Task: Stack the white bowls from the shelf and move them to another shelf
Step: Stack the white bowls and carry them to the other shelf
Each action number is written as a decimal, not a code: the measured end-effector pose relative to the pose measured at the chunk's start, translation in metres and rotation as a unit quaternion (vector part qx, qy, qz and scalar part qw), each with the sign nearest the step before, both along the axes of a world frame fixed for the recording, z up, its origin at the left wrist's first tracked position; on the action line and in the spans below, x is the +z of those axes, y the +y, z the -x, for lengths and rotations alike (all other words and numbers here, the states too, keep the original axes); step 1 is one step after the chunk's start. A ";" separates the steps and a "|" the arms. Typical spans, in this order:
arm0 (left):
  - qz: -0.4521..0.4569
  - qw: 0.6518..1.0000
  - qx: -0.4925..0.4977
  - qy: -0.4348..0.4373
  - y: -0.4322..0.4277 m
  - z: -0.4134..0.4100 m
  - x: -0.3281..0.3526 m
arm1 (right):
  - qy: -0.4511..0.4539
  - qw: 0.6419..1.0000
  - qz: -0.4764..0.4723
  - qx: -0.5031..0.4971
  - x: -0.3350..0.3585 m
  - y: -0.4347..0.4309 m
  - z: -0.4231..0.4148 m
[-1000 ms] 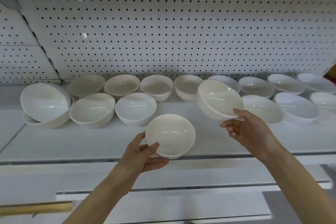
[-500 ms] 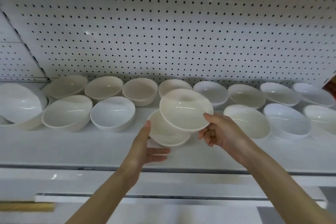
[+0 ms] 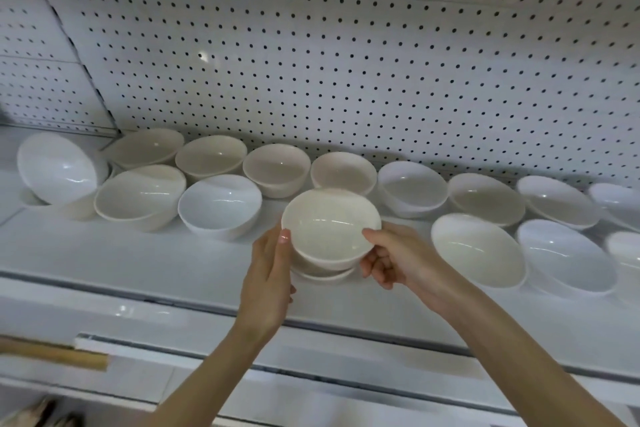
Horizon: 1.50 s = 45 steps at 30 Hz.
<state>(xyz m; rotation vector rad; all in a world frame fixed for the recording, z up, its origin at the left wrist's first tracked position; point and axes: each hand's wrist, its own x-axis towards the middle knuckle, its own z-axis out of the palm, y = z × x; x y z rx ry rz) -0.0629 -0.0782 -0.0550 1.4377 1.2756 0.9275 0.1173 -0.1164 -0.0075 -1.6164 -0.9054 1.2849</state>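
Gripping the two nested bowls (image 3: 329,236), both hands, left (image 3: 268,274) and right (image 3: 398,260).

2 hands (image 3: 270,274), 2 nested bowls (image 3: 330,229), about 15 bowls (image 3: 220,206) on the shelf (image 3: 138,253).

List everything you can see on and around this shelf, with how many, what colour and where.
Stacked bowls: two, cream, nested, held over the shelf's front middle.
Back-row bowls: about eight in view, cream at left, whiter at right, along the pegboard.
Front-row bowls: about three left of the hands and three right, white and cream, many tilted; the far right is cut off.
Shelf: one, white, under the bowls.
Pegboard: white with dark holes, behind the shelf.
Wooden bar: one, tan, lower left.
Left hand: grip on the stack's left side.
Right hand: grip on the stack's right rim.
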 end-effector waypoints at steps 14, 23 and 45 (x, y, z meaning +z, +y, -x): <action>-0.022 1.000 0.000 0.020 -0.001 -0.003 -0.007 | -0.004 0.999 0.003 0.040 -0.005 0.008 -0.002; -0.031 0.999 -0.001 0.013 -0.004 -0.002 -0.010 | -0.029 0.998 -0.010 0.056 -0.010 0.007 -0.002; -0.031 0.999 0.021 -0.013 -0.001 0.015 -0.007 | -0.002 0.997 0.017 0.073 -0.020 0.010 0.019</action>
